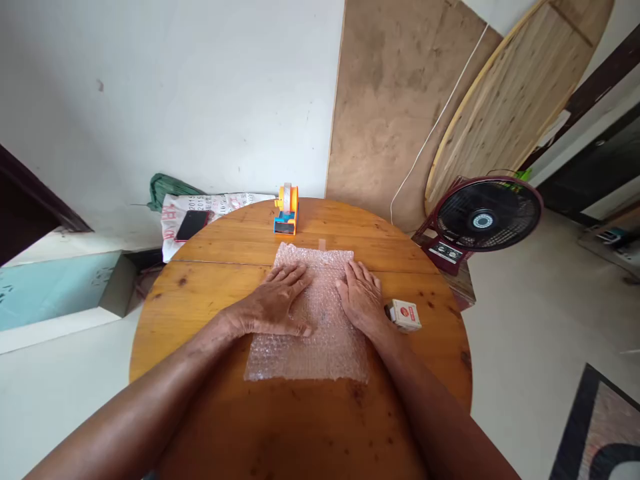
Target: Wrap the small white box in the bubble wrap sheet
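Two bare arms (pixel 150 400) reach over the round table (pixel 170 320). The left hand (pixel 277 299) and the right hand (pixel 361 297) lie flat, thumbs out, on the bubble wrap (pixel 310 360) in the middle. Pushing too hard might pop bubbles; sliding toward three o'clock might knock the little box (pixel 405 315).

Your left hand (pixel 280 300) lies palm down, thumb (pixel 300 329) spread wide; your right hand (pixel 362 303) rests flat, fingers (pixel 358 270) pointing forward.
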### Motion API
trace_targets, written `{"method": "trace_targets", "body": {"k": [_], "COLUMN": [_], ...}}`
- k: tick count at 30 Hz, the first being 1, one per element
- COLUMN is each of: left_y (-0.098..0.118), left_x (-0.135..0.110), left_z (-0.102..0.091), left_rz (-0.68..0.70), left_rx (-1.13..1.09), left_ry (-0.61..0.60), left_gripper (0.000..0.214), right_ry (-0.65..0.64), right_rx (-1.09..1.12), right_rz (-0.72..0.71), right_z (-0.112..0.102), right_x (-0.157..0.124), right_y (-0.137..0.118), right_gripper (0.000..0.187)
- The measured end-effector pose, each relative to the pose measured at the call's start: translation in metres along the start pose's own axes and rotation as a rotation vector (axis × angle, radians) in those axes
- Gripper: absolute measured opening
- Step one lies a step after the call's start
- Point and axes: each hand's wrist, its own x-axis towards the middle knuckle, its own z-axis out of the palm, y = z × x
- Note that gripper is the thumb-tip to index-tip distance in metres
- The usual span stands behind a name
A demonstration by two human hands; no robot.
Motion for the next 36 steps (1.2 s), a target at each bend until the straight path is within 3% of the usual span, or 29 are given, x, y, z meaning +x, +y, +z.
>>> {"method": "trace_targets", "body": {"k": [21, 25, 28, 32, 36], "left_y": [-0.001, 0.007, 0.019, 0.032, 0.036], "left_x": [-0.001, 0.001, 0.000, -0.003, -0.003], "left_z": [0.005, 0.001, -0.001, 0.000, 0.001], "left_rz": [0.019, 0.019, 0.098, 0.259, 0.295], "left_rx": [-0.009, -0.037, -0.086, -0.128, -0.117], "left_ry": [0.040, 0.091, 0.118, 0.039, -0.005], "left_gripper": [0.111, 0.102, 0.091, 0.091, 0.091], "right_ry": [0.008, 0.011, -0.003, -0.002, 0.003], "right_rx": [0.008, 0.013, 0.020, 0.025, 0.023], "right_rz": [-0.004, -0.008, 0.007, 0.012, 0.010], "right_z": [0.000, -0.001, -0.003, -0.003, -0.004], "right_x": [0.000, 0.000, 0.000, 0.000, -0.001], "right_y": [0.001, 0.001, 0.000, -0.001, -0.001], "right_gripper": [0.055, 0.054, 0.054, 0.053, 0.053]}}
